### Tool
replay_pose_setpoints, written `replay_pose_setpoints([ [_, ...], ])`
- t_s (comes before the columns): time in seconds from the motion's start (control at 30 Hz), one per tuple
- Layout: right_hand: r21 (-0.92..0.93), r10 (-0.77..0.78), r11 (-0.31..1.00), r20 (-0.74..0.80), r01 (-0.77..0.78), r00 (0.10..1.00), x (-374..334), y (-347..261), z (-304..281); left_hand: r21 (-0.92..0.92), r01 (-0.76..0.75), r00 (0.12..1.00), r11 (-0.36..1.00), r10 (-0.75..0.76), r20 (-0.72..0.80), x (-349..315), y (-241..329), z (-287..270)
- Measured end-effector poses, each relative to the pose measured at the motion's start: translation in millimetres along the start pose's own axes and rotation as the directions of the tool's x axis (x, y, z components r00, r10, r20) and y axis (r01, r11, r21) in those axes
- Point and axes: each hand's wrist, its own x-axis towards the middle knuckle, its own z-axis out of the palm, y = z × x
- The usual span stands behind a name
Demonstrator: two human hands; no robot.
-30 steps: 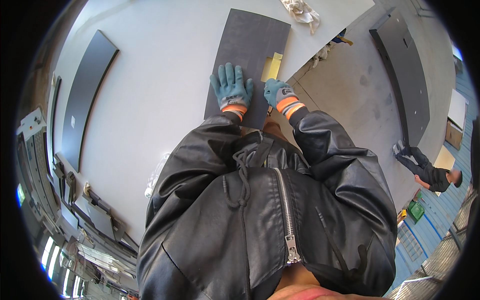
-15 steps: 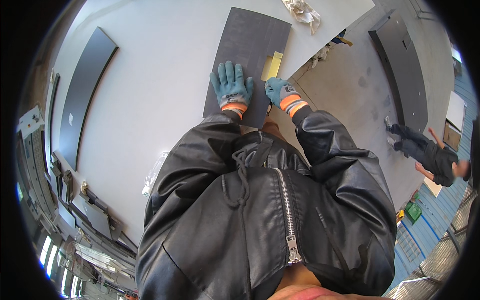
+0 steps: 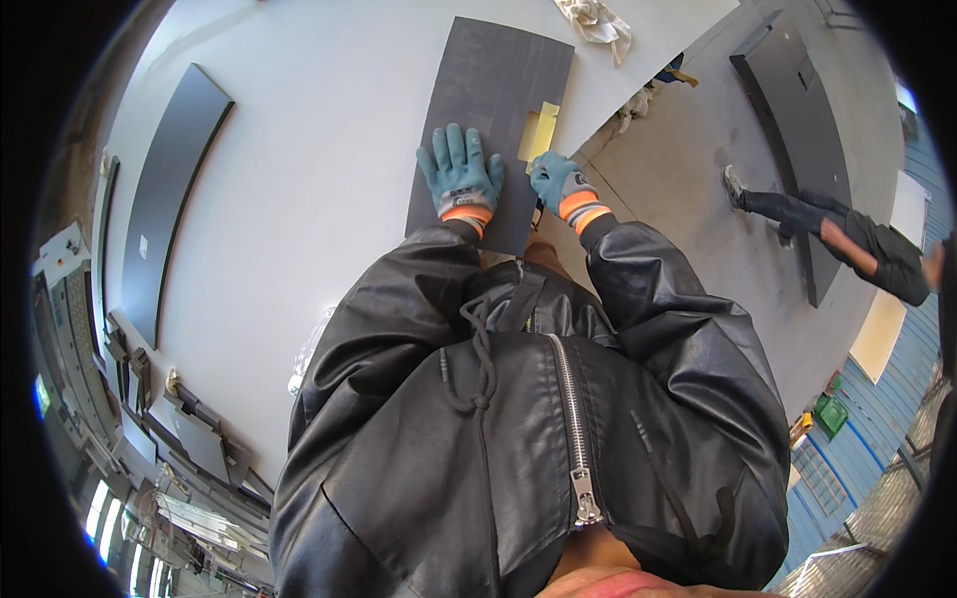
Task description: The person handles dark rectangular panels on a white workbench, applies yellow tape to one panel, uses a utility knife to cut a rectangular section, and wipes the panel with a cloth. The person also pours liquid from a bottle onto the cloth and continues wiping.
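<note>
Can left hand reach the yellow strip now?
Probably yes: the left hand lies flat on the dark panel, with only bare panel between it and the yellow strip; the right hand is by the strip's lower end.

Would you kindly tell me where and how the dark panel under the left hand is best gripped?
I'd probably take the dark panel by its two long edges, coming from left and right together, since it lies flat and is longer than wide, keeping clear of the yellow piece at its right edge.
</note>
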Motion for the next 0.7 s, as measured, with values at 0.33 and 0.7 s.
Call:
replay_pose_setpoints([
  [0.33, -0.277, -0.162, 0.950, -0.036, 0.146, 0.986, 2.6, -10.7, 2.5, 0.008, -0.003, 0.999, 1.000, 0.003, 0.037, -0.6, -1.6, 0.1],
  [0.7, -0.093, 0.025, 0.995, -0.234, -0.048, 0.972, 2.0, 7.2, 17.4, 0.007, 0.006, 0.998, 1.000, -0.006, 0.068, 2.3, 1.6, -2.8],
])
